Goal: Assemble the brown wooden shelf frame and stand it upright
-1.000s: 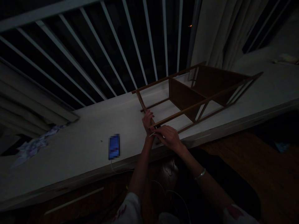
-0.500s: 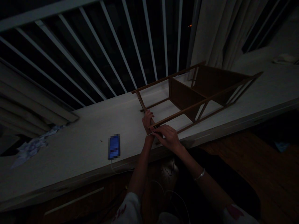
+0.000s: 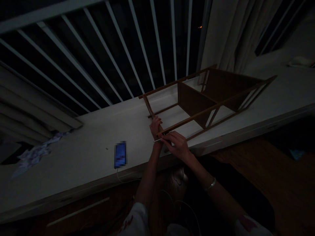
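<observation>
A brown wooden shelf rack (image 3: 197,98) lies on its side on the pale window ledge, its open end toward me. My left hand (image 3: 155,127) is closed around the crossbar at that end, near the corner with the front rail. At the same corner my right hand (image 3: 177,143) pinches a thin metal rod (image 3: 157,140), perhaps a hex key. The rod sticks out to the left, across my left wrist. Where its other end meets the wood is hidden by my fingers and the dim light.
On the ledge (image 3: 98,134) lie a phone (image 3: 120,154) with a white cable and a tiny brown piece (image 3: 106,148). White railing bars (image 3: 137,49) stand behind. Curtains (image 3: 27,108) hang at both sides, and crumpled cloth (image 3: 34,154) lies at left.
The thin metal rod has shifted slightly, its free end now reaching a little further left. Both hands and the shelf rack stay in almost the same place.
</observation>
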Demonstrator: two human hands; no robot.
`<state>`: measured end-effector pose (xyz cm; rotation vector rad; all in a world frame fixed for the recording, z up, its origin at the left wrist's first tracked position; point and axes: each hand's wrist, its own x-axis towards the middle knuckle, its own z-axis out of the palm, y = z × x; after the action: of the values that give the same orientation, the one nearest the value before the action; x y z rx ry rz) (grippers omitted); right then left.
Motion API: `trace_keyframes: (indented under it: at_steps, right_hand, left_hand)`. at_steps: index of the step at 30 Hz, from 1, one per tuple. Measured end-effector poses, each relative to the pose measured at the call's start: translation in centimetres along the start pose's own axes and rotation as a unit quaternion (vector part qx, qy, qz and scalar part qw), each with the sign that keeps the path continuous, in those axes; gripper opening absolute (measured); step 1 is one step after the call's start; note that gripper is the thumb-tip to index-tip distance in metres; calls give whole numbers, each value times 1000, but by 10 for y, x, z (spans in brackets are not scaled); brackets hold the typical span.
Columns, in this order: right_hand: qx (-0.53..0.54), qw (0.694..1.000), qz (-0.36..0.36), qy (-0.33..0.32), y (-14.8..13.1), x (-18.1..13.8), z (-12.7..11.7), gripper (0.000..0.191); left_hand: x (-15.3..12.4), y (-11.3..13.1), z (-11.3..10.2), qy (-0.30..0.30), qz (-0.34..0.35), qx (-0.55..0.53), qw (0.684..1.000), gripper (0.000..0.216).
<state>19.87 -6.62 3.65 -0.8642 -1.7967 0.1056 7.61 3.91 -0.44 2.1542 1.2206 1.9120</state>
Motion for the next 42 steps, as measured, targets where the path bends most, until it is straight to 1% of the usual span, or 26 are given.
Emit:
trace_keyframes:
  at_steps: [4,10,13,16,21,25,29,35,39,42]
  right_hand:
    - [16,1000,12,17,-1,0,1,6]
    - [53,998,25,31,-2,0,3,6]
    - [67,997,34,30,-2,0,3,6]
    - [71,996,40,28,-3,0,4,5]
    - [75,995,54,38,-4,-1,5,4]
    - [104,991,73,53,-5,0,6,3]
    - [133,986,84,63,-8,2,5,4]
    - [152,979,126,59,-9,4,2,8]
    - [168,974,140,60,-9,6,1,9]
    - [180,970,149,61,-9,7,0,11]
  left_hand:
    - [1,1,-1,-4,11,-12,1000,83]
    - [1,-1,-1,1,3,-6,1000,87]
    - [0,0,-1,-6,5,-5,1000,85]
    - [0,3,-2,0,4,-11,1000,83]
    - [0,5,-1,6,-18,-6,1000,80]
    - [0,5,-1,5,-9,-4,1000,84]
    - [-1,12,-3,4,-9,-12,1000,84]
    - [-2,20,-6,8,14,-23,1000,81]
    - [-3,20,-5,8,8,-13,1000,73]
    - [-4,19,-4,11,9,-19,1000,74]
